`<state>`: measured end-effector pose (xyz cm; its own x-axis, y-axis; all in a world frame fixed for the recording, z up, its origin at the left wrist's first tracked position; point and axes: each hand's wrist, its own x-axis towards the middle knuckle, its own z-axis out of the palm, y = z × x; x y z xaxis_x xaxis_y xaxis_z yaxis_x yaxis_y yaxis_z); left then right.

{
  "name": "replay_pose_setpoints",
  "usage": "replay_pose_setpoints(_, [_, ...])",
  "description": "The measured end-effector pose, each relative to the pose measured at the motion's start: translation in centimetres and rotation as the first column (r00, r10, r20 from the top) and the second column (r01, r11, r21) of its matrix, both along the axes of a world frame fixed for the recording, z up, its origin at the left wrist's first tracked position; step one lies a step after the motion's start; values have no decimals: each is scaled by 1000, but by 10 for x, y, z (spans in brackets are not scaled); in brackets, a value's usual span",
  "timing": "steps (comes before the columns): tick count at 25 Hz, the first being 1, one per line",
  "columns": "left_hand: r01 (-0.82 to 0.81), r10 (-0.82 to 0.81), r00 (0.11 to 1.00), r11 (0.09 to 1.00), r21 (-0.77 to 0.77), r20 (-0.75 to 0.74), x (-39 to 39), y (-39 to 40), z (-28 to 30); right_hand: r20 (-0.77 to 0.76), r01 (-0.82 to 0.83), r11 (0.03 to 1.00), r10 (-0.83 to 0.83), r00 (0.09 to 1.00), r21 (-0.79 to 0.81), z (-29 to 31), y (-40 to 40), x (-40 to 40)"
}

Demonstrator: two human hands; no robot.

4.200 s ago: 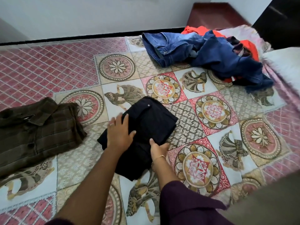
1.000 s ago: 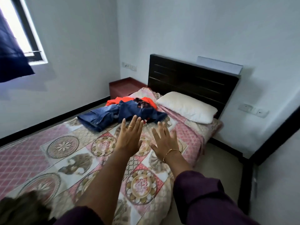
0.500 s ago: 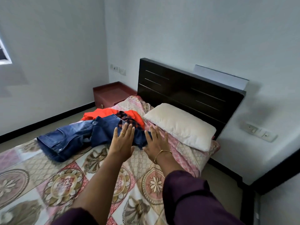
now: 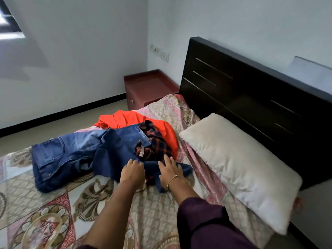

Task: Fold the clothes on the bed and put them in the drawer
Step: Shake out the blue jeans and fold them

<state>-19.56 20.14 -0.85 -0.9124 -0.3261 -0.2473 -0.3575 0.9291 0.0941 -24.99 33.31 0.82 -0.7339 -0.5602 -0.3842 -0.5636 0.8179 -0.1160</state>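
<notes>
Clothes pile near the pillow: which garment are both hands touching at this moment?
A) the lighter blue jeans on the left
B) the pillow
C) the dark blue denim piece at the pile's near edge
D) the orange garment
C: the left hand and right hand both rest on the dark blue denim piece, short of the orange garment.

small white tag on the checked shirt (image 4: 154,141), print too small to read
</notes>
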Motion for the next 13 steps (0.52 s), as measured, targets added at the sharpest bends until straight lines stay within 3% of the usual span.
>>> replay_pose_setpoints(3, [-52, 51, 995, 998, 17, 84, -51, -11, -30, 84, -70, 998, 70, 994, 0, -31, -12, -58])
replay_pose_setpoints(6, [-83, 116, 961, 987, -137, 253, -74, -19, -52, 192, -172, 985, 163, 968, 30, -65, -20, -98])
replay_pose_setpoints(8, [-103, 166, 944, 969, -225, 284, -78, -27, -62, 235, -216, 976, 201, 951, 36, -80, -28, -110])
replay_pose_setpoints(10, [-113, 173, 951, 966, -234, 256, -80, -28, -73, 252, -195, 981, 192, 948, -14, -85, -35, -117])
replay_pose_setpoints(13, [-135, 129, 991, 974, -182, -43, -86, -32, -85, 293, -1, 970, 74, 953, -243, -76, -53, -131])
